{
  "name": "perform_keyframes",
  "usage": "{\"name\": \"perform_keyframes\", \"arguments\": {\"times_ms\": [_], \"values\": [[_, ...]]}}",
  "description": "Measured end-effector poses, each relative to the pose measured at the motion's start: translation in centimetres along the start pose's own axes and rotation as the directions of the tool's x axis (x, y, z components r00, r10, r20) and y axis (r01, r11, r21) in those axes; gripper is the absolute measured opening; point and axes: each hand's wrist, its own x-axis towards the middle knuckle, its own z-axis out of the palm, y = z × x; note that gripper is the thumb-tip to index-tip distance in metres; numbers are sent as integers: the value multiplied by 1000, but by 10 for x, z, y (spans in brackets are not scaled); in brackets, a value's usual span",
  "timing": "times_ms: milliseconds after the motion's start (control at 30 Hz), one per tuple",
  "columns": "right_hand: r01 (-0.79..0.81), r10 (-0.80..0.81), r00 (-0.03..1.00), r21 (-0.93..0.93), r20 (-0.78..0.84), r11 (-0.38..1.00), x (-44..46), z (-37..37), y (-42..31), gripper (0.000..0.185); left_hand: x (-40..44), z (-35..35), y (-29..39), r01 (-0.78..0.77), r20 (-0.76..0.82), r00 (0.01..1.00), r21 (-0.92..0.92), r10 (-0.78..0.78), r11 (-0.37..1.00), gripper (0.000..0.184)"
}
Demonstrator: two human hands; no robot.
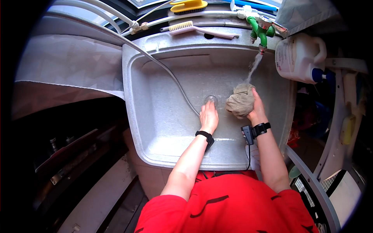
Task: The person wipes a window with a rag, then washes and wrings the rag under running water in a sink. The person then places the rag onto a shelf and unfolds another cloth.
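Note:
Water runs from the green tap (261, 31) onto a wet, bunched grey-beige cloth (240, 101) over the right part of the sink (167, 149). My right hand (257, 106) is closed on the cloth from its right side, the thumb along its edge. Lower in the basin, my left hand (210, 117) reaches down with fingers stretched out at the round drain (211, 99), its fingertips covering part of it. A flexible metal hose (171, 73) hangs into the sink and reaches the left hand's wrist side; its end is hidden there.
On the sink's back ledge lies a long-handled brush (194, 29), with a yellow brush (189, 6) behind it. A white jug (297, 58) with a blue cap stands at the right rim. White pipes (186, 17) run along the back.

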Motion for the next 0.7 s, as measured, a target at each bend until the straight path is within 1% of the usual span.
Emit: {"name": "perform_keyframes", "arguments": {"times_ms": [67,100,167,200,233,300,333,400,433,500,533,567,600,633,667,700], "values": [[-4,3,998,21,61,1000,1,2,1,43,1,2,6,49,77,995,207,-67,977,40],[-3,1,998,21,64,1000,1,2,2,43,1,3,9,48,75,995,207,-65,977,40],[2,-2,999,9,38,1000,-2,5,1,43,0,7,15,152,45,986,173,-162,973,46],[3,-3,999,6,44,1000,-3,7,1,43,-1,7,16,127,23,991,203,-134,971,50],[4,-4,998,7,62,1000,-1,7,1,43,2,10,12,126,18,991,201,-132,971,50],[1,-2,998,10,71,1000,1,1,1,43,1,14,-1,4,-28,1000,143,0,990,48],[-7,6,997,7,80,1000,2,-1,0,43,4,10,-2,4,-26,1000,144,-1,990,48],[-11,10,996,11,89,1000,2,-1,0,42,16,-3,4,86,135,986,95,-98,992,51],[8,-11,998,47,61,999,0,4,0,42,19,-8,13,80,136,986,95,-93,992,51],[41,-44,999,83,32,996,-2,14,-2,42,27,-13,32,45,5,999,-66,-44,997,53],[68,-72,997,111,35,992,-4,19,-3,41,36,-1,29,-4,37,999,-233,13,973,55],[93,-99,994,135,40,987,-9,26,-4,41,40,-12,47,-2,41,999,-238,12,971,55],[60,-66,997,151,37,987,-15,33,-8,37,45,-25,66,405,360,913,-751,-191,521,54],[62,-69,997,148,42,987,-11,33,-11,37,52,-35,78,650,682,725,-723,-95,-232,52],[68,-87,986,130,140,989,-6,31,-13,36,61,-36,74,634,641,754,-651,146,-417,45],[79,-103,966,113,235,990,-1,29,-16,36,70,-34,75,633,636,756,-653,153,-415,45]]}}
